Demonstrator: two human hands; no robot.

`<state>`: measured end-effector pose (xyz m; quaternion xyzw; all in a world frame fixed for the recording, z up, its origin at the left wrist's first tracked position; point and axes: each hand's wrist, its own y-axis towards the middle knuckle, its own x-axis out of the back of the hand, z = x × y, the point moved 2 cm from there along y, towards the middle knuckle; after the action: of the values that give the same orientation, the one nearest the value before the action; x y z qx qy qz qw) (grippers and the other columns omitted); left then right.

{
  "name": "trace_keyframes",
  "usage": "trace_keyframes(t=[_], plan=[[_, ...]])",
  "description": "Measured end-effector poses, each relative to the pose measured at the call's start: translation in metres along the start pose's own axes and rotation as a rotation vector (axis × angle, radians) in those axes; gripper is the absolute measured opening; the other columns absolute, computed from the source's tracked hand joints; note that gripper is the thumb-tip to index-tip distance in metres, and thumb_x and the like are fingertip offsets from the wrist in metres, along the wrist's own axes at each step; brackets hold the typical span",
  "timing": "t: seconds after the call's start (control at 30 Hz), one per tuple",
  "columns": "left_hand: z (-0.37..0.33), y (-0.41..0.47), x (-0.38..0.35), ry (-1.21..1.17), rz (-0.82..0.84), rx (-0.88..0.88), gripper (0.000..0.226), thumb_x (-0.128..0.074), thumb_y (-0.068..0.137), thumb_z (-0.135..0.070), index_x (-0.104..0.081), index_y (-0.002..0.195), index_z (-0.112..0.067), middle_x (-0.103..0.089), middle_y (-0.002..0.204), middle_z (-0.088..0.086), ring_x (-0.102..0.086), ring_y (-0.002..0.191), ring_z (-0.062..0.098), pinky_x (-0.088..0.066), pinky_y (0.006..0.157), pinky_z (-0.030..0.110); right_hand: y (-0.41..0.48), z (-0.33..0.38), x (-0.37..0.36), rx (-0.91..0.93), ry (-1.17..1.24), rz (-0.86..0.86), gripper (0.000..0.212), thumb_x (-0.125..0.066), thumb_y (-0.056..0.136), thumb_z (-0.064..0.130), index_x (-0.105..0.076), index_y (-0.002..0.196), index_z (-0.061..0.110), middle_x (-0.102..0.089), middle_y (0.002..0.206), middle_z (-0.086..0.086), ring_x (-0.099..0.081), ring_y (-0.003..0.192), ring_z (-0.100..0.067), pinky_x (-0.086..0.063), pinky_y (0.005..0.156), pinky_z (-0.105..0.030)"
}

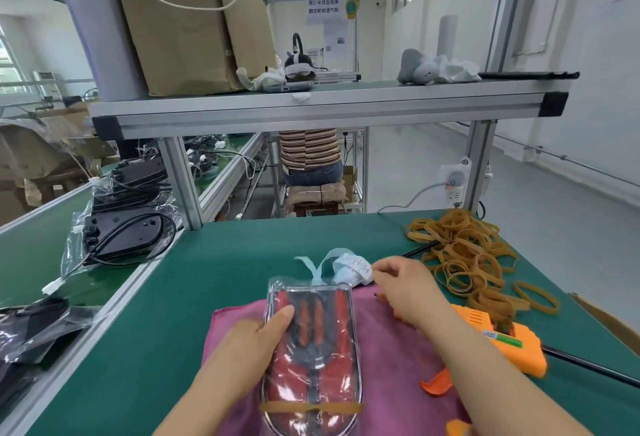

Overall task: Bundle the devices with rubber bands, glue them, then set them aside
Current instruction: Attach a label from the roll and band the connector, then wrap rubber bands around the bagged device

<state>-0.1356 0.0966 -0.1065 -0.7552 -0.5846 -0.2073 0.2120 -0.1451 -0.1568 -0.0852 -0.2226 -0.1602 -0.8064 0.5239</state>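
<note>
A red and black device [320,349] in a clear plastic bag lies on a pink cloth [391,376] in front of me. One tan rubber band [310,408] crosses its near end. My left hand [258,342] grips the device's left side, thumb on top. My right hand [403,285] hovers just right of the device's far end, fingers curled and pinched near a white and pale blue paper tape [346,267]; whether it holds the tape is unclear. An orange glue gun [505,342] lies to the right, partly behind my right forearm.
A pile of tan rubber bands [464,255] sits at the far right of the green table [225,262]. Bagged black devices with cables [124,231] lie on the left conveyor. An aluminium shelf frame [311,110] stands ahead; a seated person [310,158] is behind it.
</note>
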Motion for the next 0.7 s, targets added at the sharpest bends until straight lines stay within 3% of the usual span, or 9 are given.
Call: trace_keyframes(t=[0.1,0.2,0.27,0.37,0.47,0.57,0.63,0.7], plan=[[0.009,0.005,-0.006,0.112,0.061,0.060,0.054,-0.043,0.098,-0.056,-0.075,0.095,-0.013,-0.077,0.082,0.001,-0.073,0.080,0.015,-0.053,0.090,0.031,0.031,-0.013,0.009,0.038,-0.218,-0.112,0.028,-0.055,0.093,0.018,-0.068,0.118,0.014,-0.065,0.124,-0.004,-0.061,0.111,-0.020,-0.047,0.097,-0.032],[0.009,0.008,-0.006,0.236,0.077,0.081,0.054,-0.042,0.097,-0.058,-0.075,0.100,-0.016,-0.076,0.091,0.000,-0.070,0.088,0.013,-0.050,0.094,0.031,0.059,-0.025,0.016,0.008,-0.472,-0.155,0.034,-0.054,0.092,0.025,-0.067,0.122,0.017,-0.061,0.128,-0.008,-0.053,0.120,-0.029,-0.049,0.098,-0.040],[0.007,0.008,-0.003,0.343,0.071,0.076,0.056,-0.039,0.096,-0.064,-0.072,0.106,-0.020,-0.075,0.094,0.000,-0.069,0.091,0.014,-0.050,0.095,0.033,0.071,-0.034,0.018,-0.097,-0.677,-0.104,0.036,-0.050,0.093,0.032,-0.065,0.124,0.022,-0.056,0.128,-0.008,-0.047,0.120,-0.030,-0.049,0.095,-0.043],[0.003,0.004,0.002,0.480,-0.030,0.077,0.062,-0.030,0.091,-0.074,-0.068,0.098,-0.026,-0.072,0.096,-0.004,-0.067,0.093,0.015,-0.051,0.092,0.032,0.080,-0.048,0.016,-0.194,-0.875,0.034,0.047,-0.044,0.095,0.044,-0.053,0.136,0.022,-0.045,0.140,-0.008,-0.038,0.130,-0.029,-0.040,0.101,-0.046],[-0.003,-0.002,0.009,0.490,-0.187,0.066,0.060,-0.026,0.092,-0.074,-0.069,0.107,-0.034,-0.071,0.097,-0.007,-0.064,0.090,0.017,-0.051,0.083,0.029,0.086,-0.053,0.018,-0.202,-0.926,0.049,0.042,-0.043,0.096,0.041,-0.054,0.131,0.019,-0.050,0.137,-0.006,-0.042,0.128,-0.027,-0.037,0.102,-0.046],[-0.005,-0.005,0.014,0.408,-0.289,0.038,0.055,-0.032,0.091,-0.072,-0.069,0.093,-0.031,-0.067,0.083,-0.010,-0.061,0.084,0.018,-0.047,0.075,0.030,0.081,-0.046,0.025,-0.171,-0.920,-0.019,0.009,-0.049,0.093,0.023,-0.058,0.096,0.021,-0.062,0.117,-0.003,-0.054,0.105,-0.024,-0.040,0.090,-0.039],[-0.008,-0.006,0.017,0.336,-0.360,0.006,0.046,-0.040,0.092,-0.066,-0.065,0.081,-0.030,-0.066,0.075,-0.011,-0.061,0.079,0.016,-0.047,0.073,0.031,0.078,-0.042,0.032,-0.133,-0.844,-0.113,0.012,-0.050,0.091,0.016,-0.061,0.090,0.023,-0.067,0.107,-0.001,-0.056,0.092,-0.023,-0.044,0.082,-0.036],[-0.013,-0.007,0.019,0.238,-0.414,-0.052,0.040,-0.047,0.094,-0.058,-0.065,0.075,-0.028,-0.066,0.068,-0.009,-0.061,0.072,0.010,-0.047,0.067,0.030,0.074,-0.034,0.043,-0.061,-0.623,-0.232,0.021,-0.053,0.091,0.012,-0.068,0.098,0.026,-0.068,0.106,0.000,-0.060,0.094,-0.023,-0.049,0.082,-0.035]])
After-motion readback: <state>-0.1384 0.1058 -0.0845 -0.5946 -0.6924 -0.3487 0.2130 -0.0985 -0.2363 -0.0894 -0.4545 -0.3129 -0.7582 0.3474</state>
